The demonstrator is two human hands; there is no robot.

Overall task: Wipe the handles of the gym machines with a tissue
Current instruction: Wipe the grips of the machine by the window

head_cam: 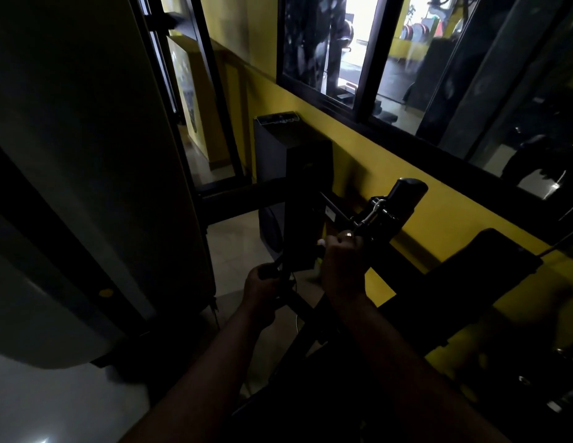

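Gym was super dim, so take this with a grain of salt. My left hand [262, 290] was curled round the end of a black handle [266, 269] low on the machine. My right hand [342, 266] was fisted round another one, right under the chrome clip [373, 215], so my fist hid nearly all of it. A small white bit poked out by my right knuckles. I think that was the tissue [321, 242], wadded in that fist against the grip, though I couldn't tell how much of it was in there.

Handling-wise, my guess was that the handles were stiff metal with a grippy coating, so they wouldn't flex. Anything hanging off a clip like that tends to swing, so steadying it with the free hand made sense. The tissue was the weak link: thin, soft and likely to shred if dragged over the clip's edges. Best to keep it bunched in the palm and wrap it round the grip itself.

As for writing, there was a little white sticker [330, 213] on the machine's upright and a poster [186, 91] through the doorway. Both were too small or blurry to read, and I couldn't make out any brand.
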